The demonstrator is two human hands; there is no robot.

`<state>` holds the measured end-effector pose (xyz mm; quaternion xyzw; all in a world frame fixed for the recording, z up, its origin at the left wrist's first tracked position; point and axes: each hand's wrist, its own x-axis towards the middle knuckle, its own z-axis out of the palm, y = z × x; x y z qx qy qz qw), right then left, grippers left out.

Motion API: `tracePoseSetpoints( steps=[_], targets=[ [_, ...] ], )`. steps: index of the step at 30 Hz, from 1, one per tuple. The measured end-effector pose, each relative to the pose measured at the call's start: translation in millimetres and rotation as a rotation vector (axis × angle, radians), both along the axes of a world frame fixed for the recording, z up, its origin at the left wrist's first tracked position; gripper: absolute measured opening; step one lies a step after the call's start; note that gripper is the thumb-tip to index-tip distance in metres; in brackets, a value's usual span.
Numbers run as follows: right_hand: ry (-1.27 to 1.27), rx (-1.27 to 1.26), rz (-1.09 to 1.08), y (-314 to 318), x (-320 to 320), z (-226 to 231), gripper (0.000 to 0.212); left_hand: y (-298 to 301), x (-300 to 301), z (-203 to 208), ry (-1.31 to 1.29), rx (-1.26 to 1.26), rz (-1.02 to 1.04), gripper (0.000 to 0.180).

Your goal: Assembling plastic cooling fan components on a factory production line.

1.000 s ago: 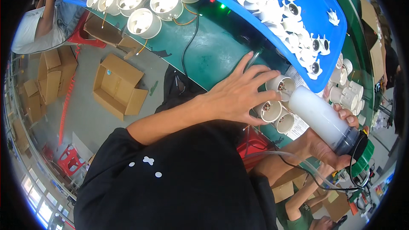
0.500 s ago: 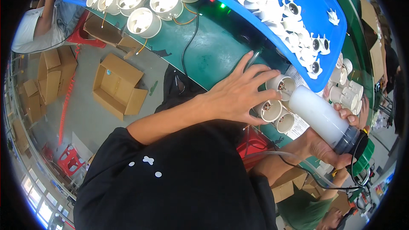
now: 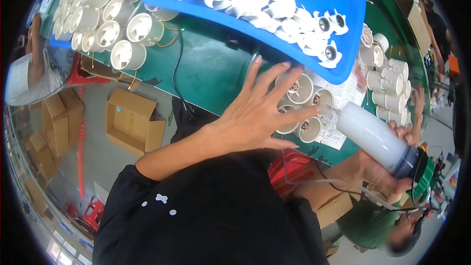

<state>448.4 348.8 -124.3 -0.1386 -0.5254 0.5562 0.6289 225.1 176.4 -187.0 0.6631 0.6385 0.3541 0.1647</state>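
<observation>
My right hand (image 3: 380, 169) is wrapped round a large dispensing syringe (image 3: 369, 135) with a milky white barrel and a green cap. A clear tube (image 3: 338, 181) trails from its cap end. The thin tip points left, at the mouth of a small white round housing (image 3: 321, 102) with copper-coloured parts inside. More such housings (image 3: 310, 130) stand grouped beside it, partly behind my left fingers. My left hand (image 3: 245, 118) is open, its fingers spread over this group. Whether its fingertips touch the housings I cannot tell.
Beyond my hands lies a blue tray (image 3: 235, 22) of white fan impellers (image 3: 289, 19). White housings (image 3: 127, 55) crowd the left of the green table (image 3: 206, 76); others (image 3: 387, 81) stand at the right. Printed paper (image 3: 333, 135) lies under the group. A cardboard box (image 3: 132, 122) is on the floor. Co-workers sit at both sides.
The view has turned, so tray and housings sit further left in the picture. The syringe tip now points at the right-hand housing of the group. My left hand stays spread, shifted slightly over the housings.
</observation>
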Motion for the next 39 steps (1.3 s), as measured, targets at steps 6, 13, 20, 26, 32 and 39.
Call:
tracePoseSetpoints(
  steps=[6,13,20,26,32,39],
  targets=[
    [0.012,-0.009,0.023,-1,-13,-11,0.093,10,15,7,0.080,-0.087,-0.001,0.069],
    [-0.005,-0.036,0.044,3,-13,-15,0.092,8,15,3,0.067,-0.089,0.009,0.069],
    [-0.019,-0.047,0.058,6,-11,-15,0.092,8,14,1,0.065,-0.079,0.016,0.069],
    [-0.077,-0.058,0.078,7,-8,-14,0.092,7,17,0,0.054,-0.068,0.031,0.069],
    [-0.061,-0.067,-0.004,6,-12,-13,0.095,7,17,0,0.053,-0.060,0.037,0.071],
    [-0.047,-0.072,0.023,4,-16,-11,0.095,6,17,-1,0.068,-0.068,0.046,0.072]
  ],
)
